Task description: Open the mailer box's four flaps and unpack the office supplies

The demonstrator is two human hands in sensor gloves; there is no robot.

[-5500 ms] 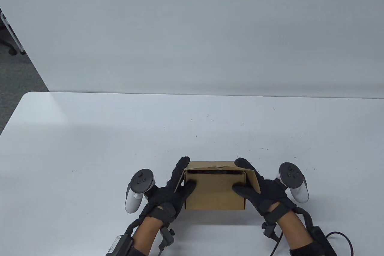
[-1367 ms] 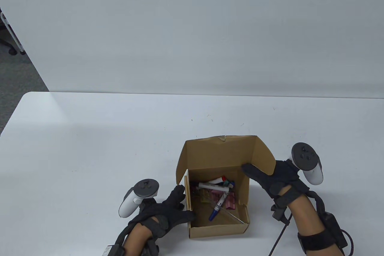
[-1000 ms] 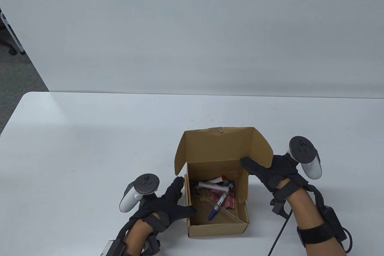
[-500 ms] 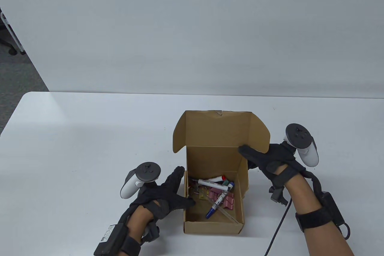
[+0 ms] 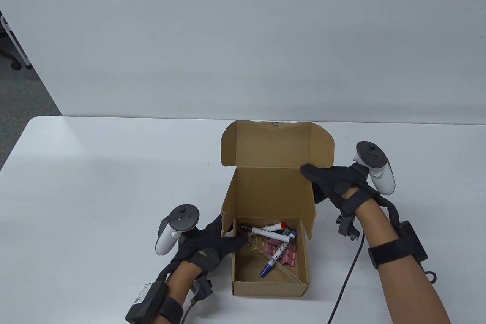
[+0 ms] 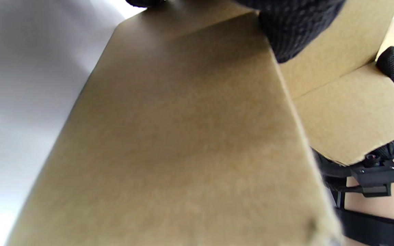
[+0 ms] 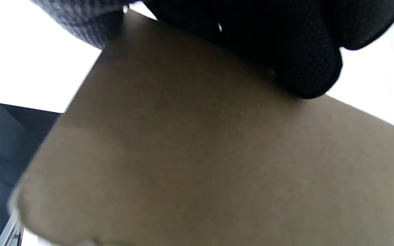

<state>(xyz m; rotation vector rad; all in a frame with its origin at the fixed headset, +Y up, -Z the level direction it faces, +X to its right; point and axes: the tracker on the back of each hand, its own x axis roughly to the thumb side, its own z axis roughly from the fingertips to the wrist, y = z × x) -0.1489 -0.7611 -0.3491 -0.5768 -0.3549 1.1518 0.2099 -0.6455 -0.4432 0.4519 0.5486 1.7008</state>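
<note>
Fig.: box point(image 5: 270, 263) sat on the bench point(image 5: 114, 172) near its front edge, betw. the two hands. Lid point(image 5: 273, 143) was raised & tilted back. Right hand point(image 5: 334, 183) pinched the lid's right edge: thumb on the inner face, fingers behind, per table & right wrist views. Left hand point(image 5: 212, 242) gripped the box's left side flap point(image 5: 227, 206), thumb curled over the wall into the box; left wrist view showed cardboard filling the frame w/ a fingertip over its top edge.

Progress (judged): lid open, both lid ears point(image 5: 322, 145) out, side flaps standing up; whether all four count as fully open could not be told. Unpacking not begun: nothing lay outside the box. Contents in the box: markers point(image 5: 271, 231), a blue-tipped pen point(image 5: 274, 261), pink clips point(image 5: 283, 252), a clear ruler point(image 5: 290, 272), approx. IDs only.

Writing: none legible. A label on the left wrist unit point(image 5: 141, 296) was too small to read; marker print blurred.
</note>
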